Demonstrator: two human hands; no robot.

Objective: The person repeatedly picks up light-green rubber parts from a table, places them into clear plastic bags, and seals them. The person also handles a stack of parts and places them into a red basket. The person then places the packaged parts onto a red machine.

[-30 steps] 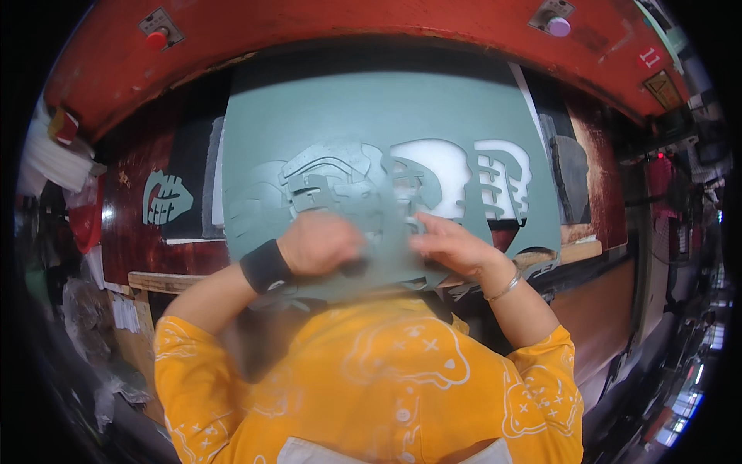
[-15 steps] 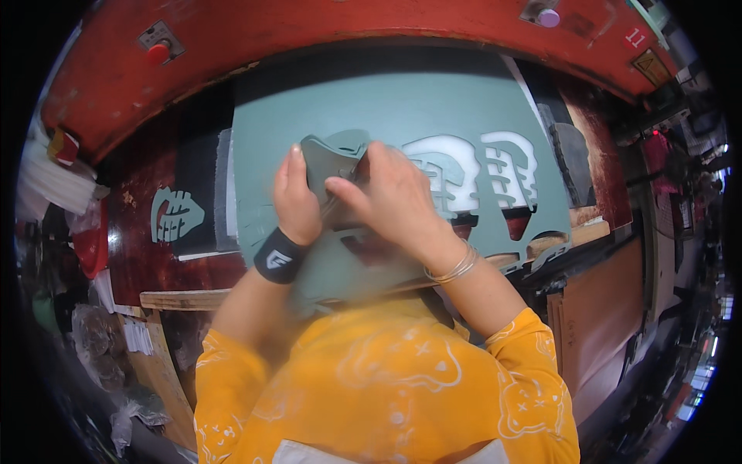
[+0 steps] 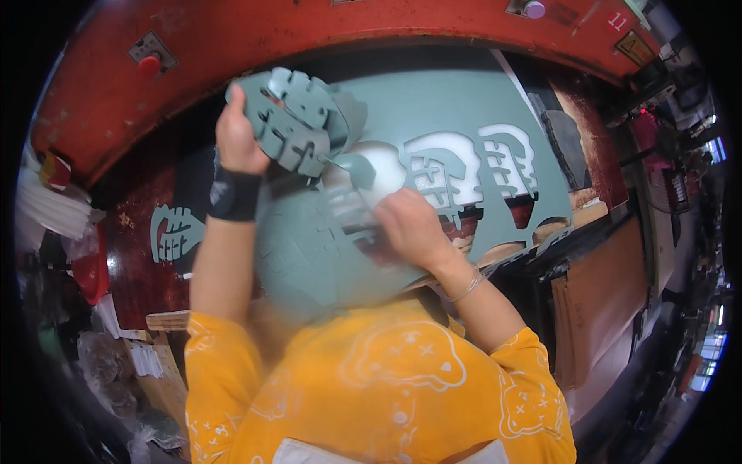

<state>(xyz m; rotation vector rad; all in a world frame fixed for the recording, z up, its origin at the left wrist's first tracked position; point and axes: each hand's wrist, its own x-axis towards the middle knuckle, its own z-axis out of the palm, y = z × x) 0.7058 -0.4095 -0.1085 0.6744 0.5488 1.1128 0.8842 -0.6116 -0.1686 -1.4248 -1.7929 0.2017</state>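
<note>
Left hand: the left hand (image 3: 241, 138) is raised at the far left part of the green sheet (image 3: 440, 104); a black band (image 3: 234, 195) is worn on its wrist.
Left fingers: closed around a bunch of slotted green pieces (image 3: 297, 124), held tilted, with the thumb on their left side.
Right hand: the right hand (image 3: 417, 228) is held low over the sheet's middle, near the cut-out openings (image 3: 464, 166).
Right fingers: bent and close together; whether anything is gripped cannot be told.
Curved green piece: the curved piece (image 3: 357, 167) is seen between the hands, tilted over a white-backed opening.
Table: dark red; the table (image 3: 127, 274) is mostly covered by the sheet.
Table's left end: a loose slotted piece (image 3: 189, 236) is laid there.
Table's right end: a dark grey piece (image 3: 566, 151) is placed beside the sheet.
Beyond the far edge: a red beam (image 3: 309, 31) is fitted with a red button (image 3: 149, 66).
</note>
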